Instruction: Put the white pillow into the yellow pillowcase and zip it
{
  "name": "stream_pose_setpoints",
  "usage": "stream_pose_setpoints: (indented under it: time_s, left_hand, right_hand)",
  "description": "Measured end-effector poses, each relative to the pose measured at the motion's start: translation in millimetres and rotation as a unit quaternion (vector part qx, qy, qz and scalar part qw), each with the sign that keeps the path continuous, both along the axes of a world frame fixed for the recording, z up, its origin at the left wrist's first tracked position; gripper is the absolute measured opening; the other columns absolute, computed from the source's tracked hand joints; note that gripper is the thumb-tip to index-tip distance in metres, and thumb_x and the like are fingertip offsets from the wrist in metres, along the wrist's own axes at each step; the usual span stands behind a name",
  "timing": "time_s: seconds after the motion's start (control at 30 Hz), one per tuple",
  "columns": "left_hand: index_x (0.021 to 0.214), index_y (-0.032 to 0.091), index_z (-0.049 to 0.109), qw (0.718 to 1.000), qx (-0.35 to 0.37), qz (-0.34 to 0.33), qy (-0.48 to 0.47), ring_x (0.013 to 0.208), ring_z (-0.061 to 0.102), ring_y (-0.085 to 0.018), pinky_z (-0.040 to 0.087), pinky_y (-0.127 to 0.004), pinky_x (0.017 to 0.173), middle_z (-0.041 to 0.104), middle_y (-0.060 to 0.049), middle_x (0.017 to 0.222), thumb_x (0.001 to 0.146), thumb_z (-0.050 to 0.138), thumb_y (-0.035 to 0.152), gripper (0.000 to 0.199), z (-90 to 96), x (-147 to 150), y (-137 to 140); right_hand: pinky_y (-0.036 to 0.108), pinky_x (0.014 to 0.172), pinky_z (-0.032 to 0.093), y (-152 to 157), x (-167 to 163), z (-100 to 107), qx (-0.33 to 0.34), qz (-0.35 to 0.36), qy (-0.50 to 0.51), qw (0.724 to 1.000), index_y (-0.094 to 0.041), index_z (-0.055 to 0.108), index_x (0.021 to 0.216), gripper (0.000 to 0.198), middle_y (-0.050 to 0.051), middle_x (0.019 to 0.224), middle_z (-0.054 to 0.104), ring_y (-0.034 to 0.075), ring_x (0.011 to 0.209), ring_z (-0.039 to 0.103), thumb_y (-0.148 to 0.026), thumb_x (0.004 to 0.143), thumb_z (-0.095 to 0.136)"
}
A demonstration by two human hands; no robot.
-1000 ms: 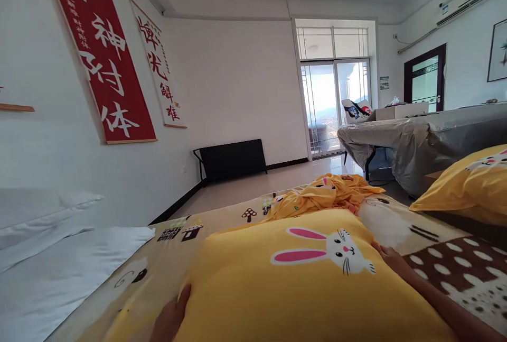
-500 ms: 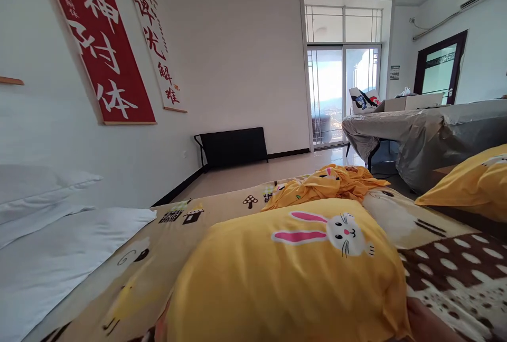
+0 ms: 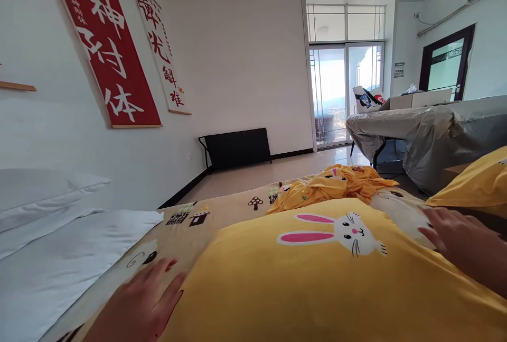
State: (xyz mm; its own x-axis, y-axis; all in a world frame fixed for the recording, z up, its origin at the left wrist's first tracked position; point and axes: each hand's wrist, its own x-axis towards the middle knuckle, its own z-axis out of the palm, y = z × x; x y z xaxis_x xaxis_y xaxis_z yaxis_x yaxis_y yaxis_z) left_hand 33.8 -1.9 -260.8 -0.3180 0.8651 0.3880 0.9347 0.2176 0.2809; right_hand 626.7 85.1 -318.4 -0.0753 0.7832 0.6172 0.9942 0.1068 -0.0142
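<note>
A plump pillow in a yellow case [image 3: 301, 278] with a white rabbit print lies across the patterned bedspread [image 3: 222, 207] in front of me. At its left edge is my left hand [image 3: 138, 299], fingers stretched out and thumb apart, holding nothing. My right hand [image 3: 463, 241] hovers by the pillow's right side, fingers spread and somewhat blurred, also holding nothing. Beyond the pillow lies a crumpled yellow rabbit-print cloth [image 3: 336, 186]. Whether the left fingertips press on the pillow I cannot tell.
White pillows [image 3: 71, 257] are stacked at the left. Another yellow pillow [image 3: 475, 178] sits at the right edge. Farther back are a plastic-covered table [image 3: 428, 125] with boxes, a folded black table [image 3: 240, 147] against the wall, and glass doors [image 3: 328, 93].
Both hands have come up from the pillow's lower sides into fuller view, with fingers now apart. The pillow's near part looks flatter and wider. The view has shifted slightly.
</note>
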Motion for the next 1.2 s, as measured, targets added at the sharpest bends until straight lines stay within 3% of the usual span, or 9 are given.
stream_pose_setpoints:
  time_s: [0.1, 0.17, 0.33, 0.43, 0.53, 0.73, 0.9, 1.07, 1.2]
  left_hand:
    - [0.099, 0.022, 0.061, 0.994, -0.038, -0.075, 0.065, 0.106, 0.057, -0.029, 0.042, -0.041, 0.092, 0.064, -0.008, 0.116, 0.078, 0.034, 0.053, 0.046, 71.1, 88, 64]
    - [0.108, 0.015, 0.058, 0.994, -0.064, -0.065, 0.056, 0.109, 0.055, -0.031, 0.038, -0.046, 0.094, 0.063, -0.015, 0.115, 0.085, 0.029, 0.046, 0.048, 78.3, 139, 103]
    - [0.126, 0.021, 0.053, 0.979, -0.148, -0.132, 0.034, 0.132, 0.037, -0.025, 0.024, -0.047, 0.109, 0.045, -0.012, 0.141, 0.089, 0.031, 0.039, 0.047, -16.5, 195, 149]
    - [0.130, 0.025, 0.051, 0.970, -0.196, -0.146, 0.019, 0.137, 0.030, -0.025, 0.019, -0.051, 0.111, 0.039, -0.008, 0.145, 0.089, 0.033, 0.043, 0.049, -55.8, 171, 159]
    - [0.135, 0.022, 0.046, 0.973, -0.205, -0.110, 0.000, 0.138, 0.027, -0.030, 0.016, -0.060, 0.109, 0.034, -0.010, 0.147, 0.087, 0.030, 0.054, 0.060, -59.2, 117, 156]
    - [0.143, 0.022, 0.032, 0.984, -0.167, -0.051, -0.017, 0.141, 0.021, -0.021, 0.018, -0.045, 0.114, 0.026, -0.004, 0.151, 0.090, 0.020, 0.050, 0.061, -70.6, 42, 116]
    - [0.142, 0.020, 0.033, 0.989, -0.122, -0.078, 0.009, 0.140, 0.023, -0.019, 0.022, -0.040, 0.114, 0.030, -0.003, 0.150, 0.092, 0.017, 0.043, 0.058, -75.5, 39, 91]
    - [0.139, 0.013, 0.039, 0.963, -0.141, -0.209, 0.091, 0.136, 0.031, -0.020, 0.027, -0.038, 0.113, 0.037, -0.005, 0.146, 0.086, 0.027, 0.024, 0.056, -43.2, 57, 58]
    - [0.132, 0.016, 0.049, 0.928, -0.155, -0.327, 0.088, 0.128, 0.044, -0.019, 0.033, -0.031, 0.108, 0.048, -0.004, 0.139, 0.084, 0.034, 0.023, 0.051, -9.6, 121, 55]
  right_hand:
    - [0.046, 0.086, 0.039, 28, -118, 85, -0.096, 0.065, -0.014, 0.993, -0.016, 0.044, 0.129, 0.049, 0.020, 0.119, 0.057, 0.033, 0.105, 0.055, -0.039, 0.088, 0.032]
    - [0.047, 0.088, 0.038, 48, -189, 102, -0.163, 0.109, 0.028, 0.980, -0.013, 0.043, 0.130, 0.049, 0.021, 0.124, 0.054, 0.034, 0.110, 0.052, -0.040, 0.091, 0.031]
    - [0.051, 0.106, 0.019, 76, -275, 30, -0.241, 0.161, 0.034, 0.956, -0.012, 0.053, 0.123, 0.045, 0.018, 0.137, 0.046, 0.031, 0.131, 0.035, -0.039, 0.092, 0.036]
    - [0.045, 0.108, 0.017, 91, -266, -5, -0.247, 0.172, 0.029, 0.953, -0.015, 0.058, 0.118, 0.043, 0.014, 0.134, 0.051, 0.025, 0.130, 0.038, -0.037, 0.093, 0.030]
    - [0.046, 0.105, 0.022, 111, -224, -5, -0.245, 0.149, 0.036, 0.957, -0.017, 0.061, 0.113, 0.044, 0.013, 0.127, 0.057, 0.024, 0.124, 0.045, -0.039, 0.092, 0.028]
    - [0.045, 0.107, 0.023, 121, -131, -14, -0.252, 0.093, 0.082, 0.960, -0.021, 0.044, 0.135, 0.053, 0.007, 0.144, 0.041, 0.022, 0.133, 0.034, -0.046, 0.092, 0.023]
    - [0.044, 0.111, 0.020, 100, -89, -40, -0.250, 0.026, 0.137, 0.958, -0.020, 0.034, 0.142, 0.062, 0.005, 0.150, 0.031, 0.021, 0.139, 0.024, -0.051, 0.092, 0.016]
    - [0.049, 0.105, 0.029, 69, -74, -37, -0.235, -0.046, 0.158, 0.958, -0.014, 0.031, 0.143, 0.060, 0.013, 0.145, 0.037, 0.028, 0.132, 0.036, -0.044, 0.092, 0.021]
    - [0.043, 0.105, 0.030, 41, -124, -6, -0.142, 0.068, 0.074, 0.985, -0.012, 0.033, 0.142, 0.057, 0.014, 0.144, 0.039, 0.026, 0.131, 0.039, -0.033, 0.089, 0.033]
